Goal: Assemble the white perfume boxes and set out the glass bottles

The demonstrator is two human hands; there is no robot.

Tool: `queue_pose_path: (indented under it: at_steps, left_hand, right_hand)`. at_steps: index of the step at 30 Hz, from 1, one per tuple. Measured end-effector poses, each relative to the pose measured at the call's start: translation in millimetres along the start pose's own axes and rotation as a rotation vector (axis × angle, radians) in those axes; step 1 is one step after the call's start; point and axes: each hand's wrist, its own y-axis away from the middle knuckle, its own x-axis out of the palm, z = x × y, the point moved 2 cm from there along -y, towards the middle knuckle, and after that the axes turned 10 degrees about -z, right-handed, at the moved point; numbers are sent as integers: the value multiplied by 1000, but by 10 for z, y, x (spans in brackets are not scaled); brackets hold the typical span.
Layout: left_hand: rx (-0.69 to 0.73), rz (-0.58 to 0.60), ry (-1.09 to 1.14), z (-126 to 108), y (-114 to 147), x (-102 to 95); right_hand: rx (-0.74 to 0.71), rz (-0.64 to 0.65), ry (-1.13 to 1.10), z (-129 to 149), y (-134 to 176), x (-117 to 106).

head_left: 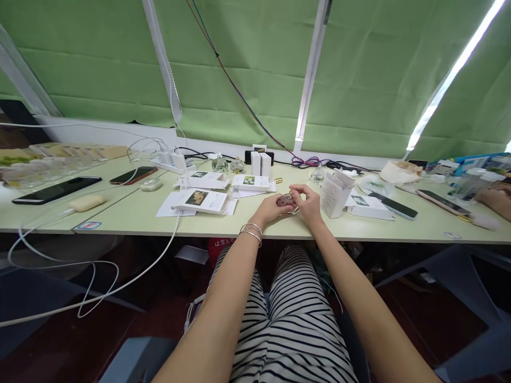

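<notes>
Near the table's front edge, my left hand is closed around a small glass perfume bottle with a pinkish tint. The fingers of my right hand pinch together at the gold-coloured top of that bottle; the exact part between them is too small to make out. A small gold cap lies on the table just beyond my hands. Right beside my right hand stands an upright white box with its top flaps raised. Flat white boxes with flower pictures lie on the left of my hands.
Round glass bottles and two upright white boxes stand at the back. Another printed box and a dark phone lie rightward. A white cable hangs over the front edge. Another person's hand shows far right.
</notes>
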Motion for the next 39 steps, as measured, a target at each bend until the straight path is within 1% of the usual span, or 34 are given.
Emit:
queue_pose_path:
  at_steps: [3, 9, 12, 18, 26, 34, 39]
  left_hand:
    - [2, -8, -9, 7, -3, 1]
    - [16, -7, -30, 13, -16, -2]
    - [7, -3, -14, 6, -9, -3]
    - [-12, -3, 32, -17, 15, -4]
    - [-9, 6, 31, -5, 8, -2]
    - [-2, -1, 22, 3, 7, -2]
    - [-15, 1, 45, -6, 9, -1]
  right_hand:
    - [21, 5, -5, -12, -11, -1]
    - [115, 46, -119, -84, -36, 0]
    - [84, 49, -104, -74, -39, -6]
    - [-5, 30, 3, 2, -42, -18]
    - [31, 32, -32, -57, -59, -13]
    - [-36, 21, 5, 4, -45, -28]
    - [-13, 28, -2, 2, -54, -22]
